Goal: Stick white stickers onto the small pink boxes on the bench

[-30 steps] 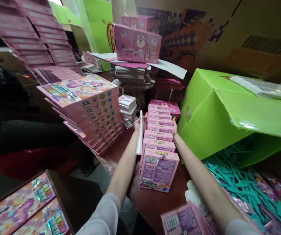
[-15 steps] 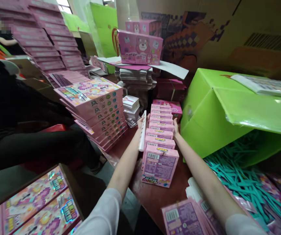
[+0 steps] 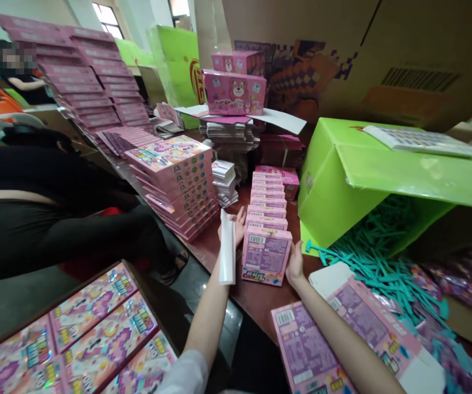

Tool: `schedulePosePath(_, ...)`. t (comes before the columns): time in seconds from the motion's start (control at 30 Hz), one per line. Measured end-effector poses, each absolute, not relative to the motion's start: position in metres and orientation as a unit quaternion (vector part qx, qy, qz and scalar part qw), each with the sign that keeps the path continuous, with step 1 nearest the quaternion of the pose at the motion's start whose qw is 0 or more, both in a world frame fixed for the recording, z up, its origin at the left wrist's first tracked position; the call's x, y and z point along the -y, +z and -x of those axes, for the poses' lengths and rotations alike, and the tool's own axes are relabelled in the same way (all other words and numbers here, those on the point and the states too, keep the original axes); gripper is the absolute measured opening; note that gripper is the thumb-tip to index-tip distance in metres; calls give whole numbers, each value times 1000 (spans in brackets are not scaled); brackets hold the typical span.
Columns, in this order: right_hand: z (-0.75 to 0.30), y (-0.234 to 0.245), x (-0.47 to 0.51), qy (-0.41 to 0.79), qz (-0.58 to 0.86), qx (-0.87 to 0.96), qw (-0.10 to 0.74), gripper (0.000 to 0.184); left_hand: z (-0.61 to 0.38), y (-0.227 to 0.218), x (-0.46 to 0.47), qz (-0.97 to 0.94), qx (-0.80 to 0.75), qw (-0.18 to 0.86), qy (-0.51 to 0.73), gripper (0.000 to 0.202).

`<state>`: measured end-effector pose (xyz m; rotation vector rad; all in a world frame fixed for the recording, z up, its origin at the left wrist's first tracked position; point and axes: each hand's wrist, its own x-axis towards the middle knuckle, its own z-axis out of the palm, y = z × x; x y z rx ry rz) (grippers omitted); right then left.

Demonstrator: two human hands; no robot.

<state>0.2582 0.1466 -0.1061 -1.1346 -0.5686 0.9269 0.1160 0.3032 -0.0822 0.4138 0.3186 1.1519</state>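
A row of pink boxes (image 3: 266, 257) stands upright on the dark red table, one behind another, with printed purple backs toward me. My left hand (image 3: 239, 225) is at the row's left side, fingers stretched toward the boxes. A long white folded sheet (image 3: 227, 251), perhaps paper or film, is held at its thumb side and lies along the wrist. On the right, my right hand (image 3: 295, 264) is open beside the front box, its fingers along the box's side. Part of its fingertips is hidden by that box.
Stacked pink boxes (image 3: 190, 180) and white cards (image 3: 223, 178) stand left of the row. Right is a green carton (image 3: 322, 180) spilling turquoise plastic pieces (image 3: 384, 262). Flat pink boxes (image 3: 308, 347) lie below my right forearm. A person in black (image 3: 67, 235) sits at left.
Both hands have come back toward me along the row, from its far part to the front boxes. The white sheet moved with my left hand. The view has shifted slightly.
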Motion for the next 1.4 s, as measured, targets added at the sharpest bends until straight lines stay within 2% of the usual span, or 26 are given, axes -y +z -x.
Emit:
schedulePosePath(0.1, -244, -106, -153, 434, 489, 239, 718, 77, -123, -78, -289, -196, -93, 818, 533, 26)
schedulePosePath(0.2, -243, -99, -154, 403, 507, 220, 729, 74, -118, -69, -286, -163, -105, 817, 543, 21)
schedulePosePath(0.3, -240, -72, -137, 249, 561, 224, 757, 64, -95, -48, -280, -147, -144, 790, 578, 20)
schedulePosePath(0.37, -234, -38, -117, 158, 560, 304, 754, 50, -76, -27, -268, -163, -199, 744, 617, 14)
schedulePosePath(0.4, -230, -17, -107, 139, 549, 365, 739, 41, -67, -17, -258, -175, -231, 708, 644, 11)
schedulePosePath(0.5, -216, 45, -85, 126, 537, 529, 645, 22, -55, 11, -218, -209, -301, 588, 722, 32)
schedulePosePath(0.6, -203, 80, -85, 161, 560, 599, 550, 22, -62, 25, -175, -251, -332, 543, 729, 39)
schedulePosePath(0.7, -192, 76, -94, 242, 566, 594, 519, 26, -72, 27, -142, -283, -333, 565, 700, 38)
schedulePosePath(0.83, -191, 51, -94, 282, 562, 564, 536, 17, -75, 23, -121, -346, -364, 574, 646, 34)
schedulePosePath(0.93, -196, 41, -89, 283, 570, 553, 538, 15, -76, 17, -119, -369, -381, 578, 620, 30)
schedulePosePath(1.07, -200, 36, -84, 291, 573, 545, 539, 25, -79, 3, -120, -375, -383, 573, 620, 26)
schedulePosePath(1.2, -203, 35, -83, 262, 584, 549, 537, 16, -83, -6, -117, -361, -413, 570, 611, 29)
schedulePosePath(1.33, -207, 33, -87, 255, 575, 563, 537, 19, -86, -7, -113, -346, -405, 593, 603, 35)
schedulePosePath(1.4, -207, 30, -86, 221, 557, 595, 536, 11, -87, -7, -112, -339, -397, 605, 601, 39)
